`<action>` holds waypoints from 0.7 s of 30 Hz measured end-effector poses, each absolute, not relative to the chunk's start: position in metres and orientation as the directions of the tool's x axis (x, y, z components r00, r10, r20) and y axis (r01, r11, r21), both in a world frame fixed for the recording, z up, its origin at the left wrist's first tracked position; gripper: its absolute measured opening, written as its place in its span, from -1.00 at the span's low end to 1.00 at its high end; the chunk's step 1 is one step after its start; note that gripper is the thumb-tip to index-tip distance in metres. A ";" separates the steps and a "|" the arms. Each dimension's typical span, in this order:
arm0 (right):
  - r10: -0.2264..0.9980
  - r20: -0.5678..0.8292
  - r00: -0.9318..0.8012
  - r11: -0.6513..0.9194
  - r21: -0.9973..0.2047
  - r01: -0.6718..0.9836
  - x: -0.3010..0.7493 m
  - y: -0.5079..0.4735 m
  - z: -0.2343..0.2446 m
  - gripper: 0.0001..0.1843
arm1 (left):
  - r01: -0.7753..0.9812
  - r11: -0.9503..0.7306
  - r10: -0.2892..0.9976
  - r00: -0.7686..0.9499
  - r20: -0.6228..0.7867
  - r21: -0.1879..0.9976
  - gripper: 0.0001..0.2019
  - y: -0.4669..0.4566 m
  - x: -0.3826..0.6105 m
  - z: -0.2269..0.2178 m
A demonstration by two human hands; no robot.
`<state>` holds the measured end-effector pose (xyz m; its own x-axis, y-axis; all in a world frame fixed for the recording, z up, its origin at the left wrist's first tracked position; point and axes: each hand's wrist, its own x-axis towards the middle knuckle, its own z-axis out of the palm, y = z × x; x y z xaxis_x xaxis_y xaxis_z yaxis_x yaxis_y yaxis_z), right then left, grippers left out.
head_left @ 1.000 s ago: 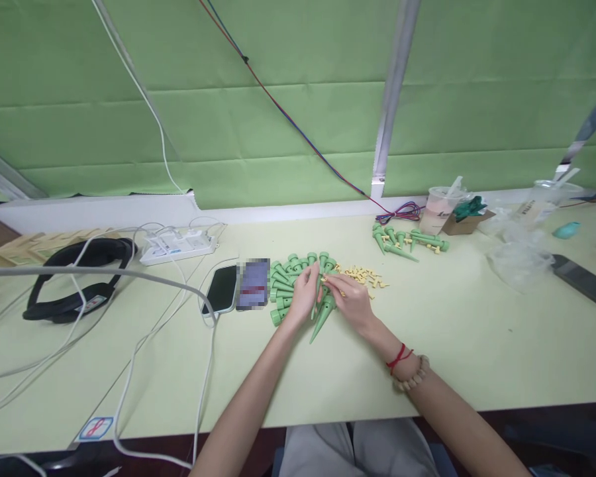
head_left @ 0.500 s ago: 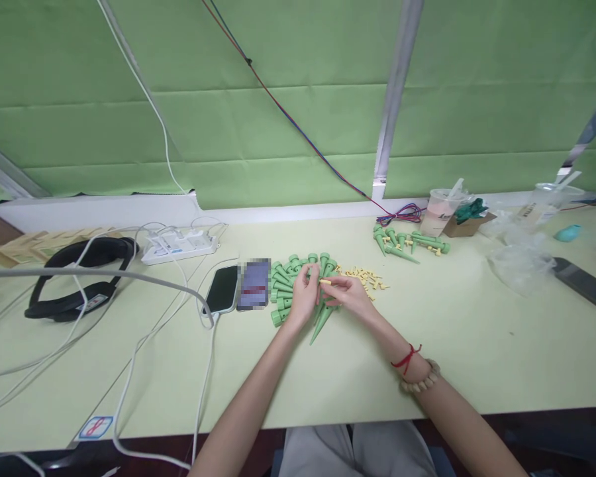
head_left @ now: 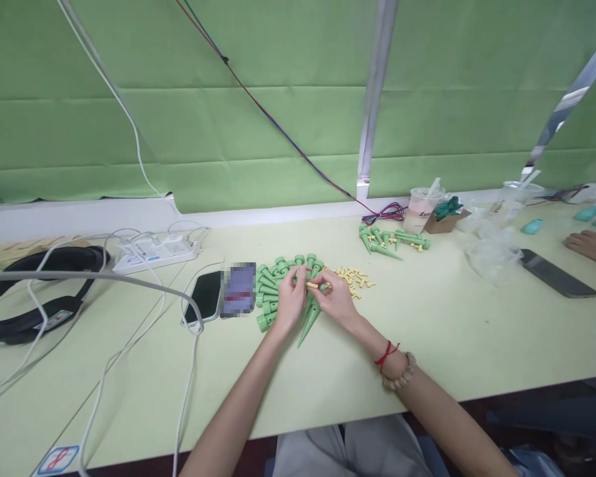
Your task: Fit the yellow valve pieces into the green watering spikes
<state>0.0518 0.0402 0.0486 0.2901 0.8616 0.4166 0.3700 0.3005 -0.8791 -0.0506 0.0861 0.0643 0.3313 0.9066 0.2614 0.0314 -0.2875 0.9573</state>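
Observation:
Over a fan of green plastic spikes (head_left: 267,289), my hands meet. A small yellow plastic peg (head_left: 312,285) is pinched in the fingertips of my right hand (head_left: 338,301), its end close to the left fingers. My left hand (head_left: 291,298) is closed, thumb and fingers together; what it grips is hidden behind its fingers. One long green spike (head_left: 308,326) points toward me below the hands, its upper part covered. Just right of my right hand lies a heap of yellow pegs (head_left: 360,278).
Left of the spikes lie two phones (head_left: 203,296), a power strip (head_left: 159,253), a headset (head_left: 44,318) and loose white cables. A second group of green spikes (head_left: 385,242) is at the back, near a cup (head_left: 420,211). Far right are a dark phone (head_left: 556,275) and another person's hand (head_left: 593,246).
The view has swung right, bringing another person's hand in at the right edge. My hands stay together over the spikes, and the right fingers are more closed around the yellow peg.

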 end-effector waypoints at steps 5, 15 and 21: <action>0.969 0.021 0.245 0.041 -0.996 -0.074 0.056 0.043 0.056 -0.74 | 0.010 -0.296 0.900 0.338 0.275 0.955 -0.57 0.087 -0.053 0.069; 0.987 -0.153 0.051 -0.131 -0.946 -0.295 0.060 0.038 0.066 -0.77 | 0.099 -0.402 0.861 0.380 0.338 0.910 -0.65 0.090 -0.059 0.070; 0.976 -0.212 -0.055 -0.209 -0.825 -0.526 0.063 0.040 0.056 -0.87 | 0.218 -0.533 0.821 0.367 0.437 0.818 -0.80 0.087 -0.061 0.074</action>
<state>0.0634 0.0399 0.0559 -0.0554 0.9758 -0.2116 -0.5259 -0.2087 -0.8246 -0.0606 0.0868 0.0743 0.3672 0.8211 0.4369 0.2185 -0.5327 0.8176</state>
